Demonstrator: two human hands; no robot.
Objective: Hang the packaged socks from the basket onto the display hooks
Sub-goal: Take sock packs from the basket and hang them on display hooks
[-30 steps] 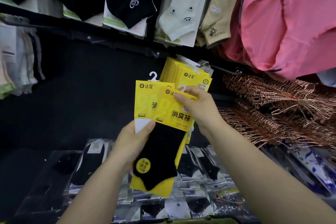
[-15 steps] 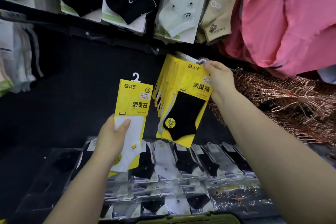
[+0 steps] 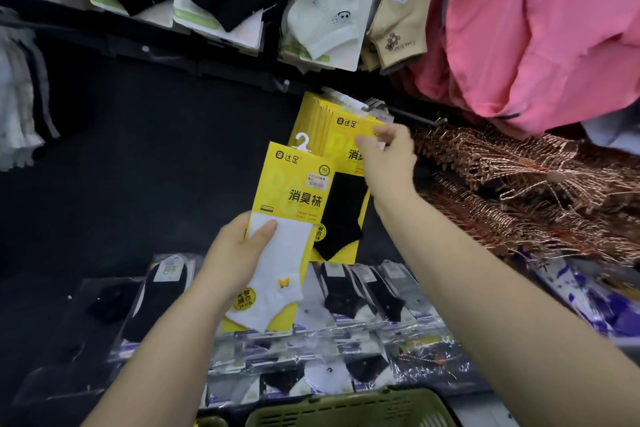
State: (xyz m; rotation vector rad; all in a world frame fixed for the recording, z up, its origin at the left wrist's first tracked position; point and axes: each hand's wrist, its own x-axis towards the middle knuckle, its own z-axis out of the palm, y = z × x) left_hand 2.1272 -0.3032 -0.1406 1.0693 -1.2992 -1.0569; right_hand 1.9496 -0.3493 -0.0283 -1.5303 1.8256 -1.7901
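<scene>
The black sock pack point(image 3: 343, 211) now hangs from the hook point(image 3: 408, 114), the right hand point(image 3: 386, 158) has dropped just under it with a grip I cannot tell, and the left hand point(image 3: 239, 253) wraps its grip round the white sock pack point(image 3: 289, 215) lower down, next to hang.

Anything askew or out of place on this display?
Mildly: the yellow pack stack on the hook hangs tilted and fanned, not square. The white-sock pack in the left hand isn't hung yet. No damage visible.

Upright mid-frame: white-sock pack point(image 3: 280, 253), yellow card, hanger tab up. Stack of black-sock packs point(image 3: 343, 211) hangs on hook point(image 3: 415, 116) at its 1 o'clock, partly behind it. Green basket point(image 3: 349, 407) at 6 o'clock edge.
</scene>
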